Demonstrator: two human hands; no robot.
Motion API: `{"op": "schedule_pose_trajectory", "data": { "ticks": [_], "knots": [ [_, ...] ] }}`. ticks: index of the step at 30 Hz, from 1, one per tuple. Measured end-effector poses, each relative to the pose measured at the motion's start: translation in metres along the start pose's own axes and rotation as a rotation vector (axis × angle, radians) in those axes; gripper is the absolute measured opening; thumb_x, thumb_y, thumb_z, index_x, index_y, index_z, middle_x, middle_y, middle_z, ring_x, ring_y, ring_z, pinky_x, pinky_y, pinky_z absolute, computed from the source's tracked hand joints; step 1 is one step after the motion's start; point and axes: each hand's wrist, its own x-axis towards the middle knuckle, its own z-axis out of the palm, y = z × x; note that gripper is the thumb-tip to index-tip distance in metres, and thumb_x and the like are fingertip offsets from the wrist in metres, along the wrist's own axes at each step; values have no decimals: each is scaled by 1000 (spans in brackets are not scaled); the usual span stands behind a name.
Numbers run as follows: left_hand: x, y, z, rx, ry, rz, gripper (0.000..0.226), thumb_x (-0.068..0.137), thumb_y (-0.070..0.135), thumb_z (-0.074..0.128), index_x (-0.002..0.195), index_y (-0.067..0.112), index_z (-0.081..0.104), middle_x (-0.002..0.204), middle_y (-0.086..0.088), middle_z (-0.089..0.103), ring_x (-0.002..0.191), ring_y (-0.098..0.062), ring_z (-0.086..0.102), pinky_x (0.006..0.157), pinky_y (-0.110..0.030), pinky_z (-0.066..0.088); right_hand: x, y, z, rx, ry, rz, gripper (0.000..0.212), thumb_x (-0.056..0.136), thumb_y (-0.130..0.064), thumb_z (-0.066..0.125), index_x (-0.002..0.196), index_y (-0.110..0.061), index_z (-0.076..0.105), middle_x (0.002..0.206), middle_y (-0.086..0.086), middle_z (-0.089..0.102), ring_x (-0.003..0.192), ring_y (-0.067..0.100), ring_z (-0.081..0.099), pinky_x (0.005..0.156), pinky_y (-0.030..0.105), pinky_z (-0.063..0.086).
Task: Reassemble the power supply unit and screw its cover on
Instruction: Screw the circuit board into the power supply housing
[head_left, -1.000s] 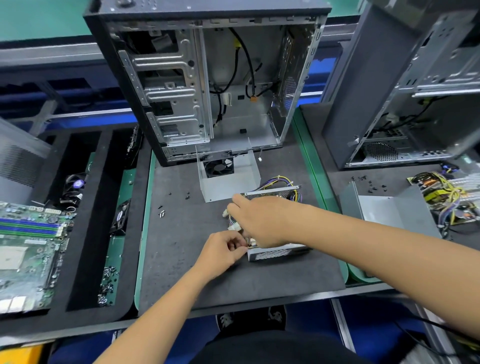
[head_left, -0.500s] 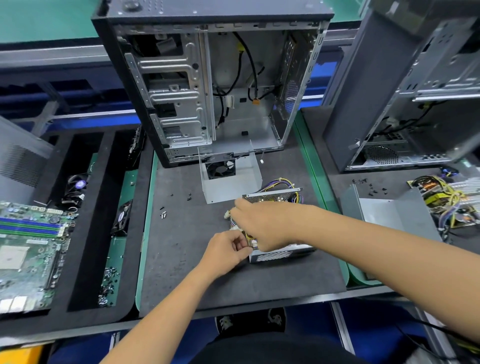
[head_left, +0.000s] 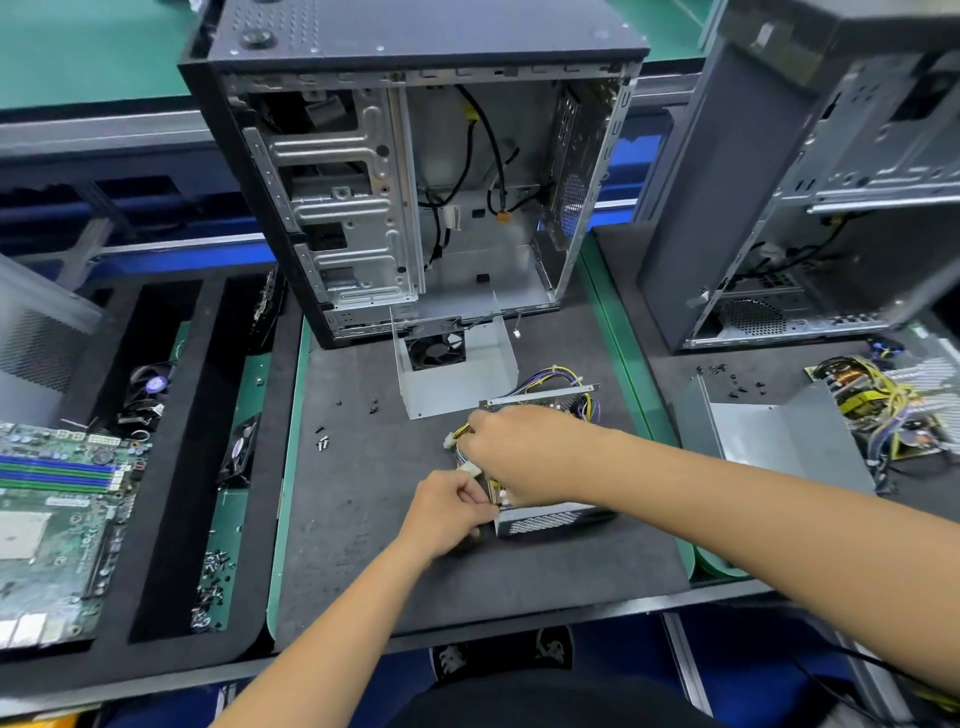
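Observation:
The power supply base (head_left: 550, 519), a grey box with a perforated front wall, sits on the dark mat with its circuit board and coloured wires (head_left: 558, 376) inside. My right hand (head_left: 524, 452) reaches over it from the right and grips the wire bundle near a white connector (head_left: 450, 442). My left hand (head_left: 447, 512) pinches something small at the box's front left corner; what it is stays hidden. The grey U-shaped cover with a black fan (head_left: 452, 364) stands open behind the box. Loose screws (head_left: 322, 441) lie to the left on the mat.
An open PC case (head_left: 415, 197) stands upright at the back of the mat (head_left: 363, 545). A second case (head_left: 810, 197) and another dismantled power supply (head_left: 883, 405) are on the right. A motherboard (head_left: 47, 514) and foam tray with fans and screws (head_left: 213, 587) lie on the left.
Both hands stay at the power supply's front left corner, with only slight finger shifts. The camera has tilted a little.

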Motion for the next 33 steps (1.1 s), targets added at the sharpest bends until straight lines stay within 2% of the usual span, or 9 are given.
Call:
{"op": "schedule_pose_trajectory", "data": {
  "ticks": [4,7,9,14,17,19,22,28,33],
  "knots": [
    [0,5,0,-10,-25,-18,27,69,3,74,53,21,61,57,3,60,42,-11,51,51,-22,46,-1,-7,4,-124,46,15,19,94,-13,44,107,-8,56,104,11,64,91,30,65,62,33,39],
    [-1,6,-2,16,-30,-32,26,68,7,66,49,21,55,45,11,53,42,-12,55,48,-19,41,-1,-8,6,65,-15,61,33,95,-27,48,119,-5,46,114,12,51,80,31,59,58,34,39],
    [-2,6,-2,9,-21,-52,23,67,8,67,52,19,53,45,11,53,44,-14,58,47,-18,41,0,-6,1,161,-83,18,37,89,-21,54,120,-3,46,115,12,45,74,28,54,55,33,37],
    [0,7,0,3,-23,-67,14,66,8,71,61,5,58,54,6,57,41,-13,54,43,-16,39,6,-10,-5,-19,-1,3,6,87,-8,50,89,-11,56,97,11,64,85,29,64,60,33,44],
    [0,8,0,2,-15,-81,10,64,7,71,66,4,61,54,6,58,41,-13,54,43,-16,40,8,-13,0,-100,21,40,18,92,-8,46,104,-9,59,105,10,64,91,29,65,64,33,45],
    [-1,9,0,-1,-10,-82,8,65,10,68,67,5,62,55,5,60,42,-14,56,46,-17,42,6,-8,2,-7,-13,62,27,93,-16,49,118,-5,51,115,12,54,81,27,61,61,33,43],
    [-3,10,-1,-2,-6,-91,9,64,12,64,69,5,63,55,5,63,43,-14,58,47,-16,41,5,-5,-4,113,-89,-5,32,88,-18,55,115,-2,47,114,14,44,63,21,50,51,31,33],
    [-2,11,-1,-42,-21,-133,16,71,8,67,83,-2,66,71,-6,71,41,-15,53,44,-18,43,9,-13,-7,-35,-16,1,18,87,-7,51,103,-7,59,101,12,63,89,27,65,67,33,49],
    [-7,17,-2,-45,-19,-122,25,53,27,59,69,9,63,46,4,58,37,-12,48,42,-13,37,10,-21,-8,-118,-42,-21,19,90,-5,48,103,-7,62,108,11,64,95,29,65,60,32,40]
  ]
}}
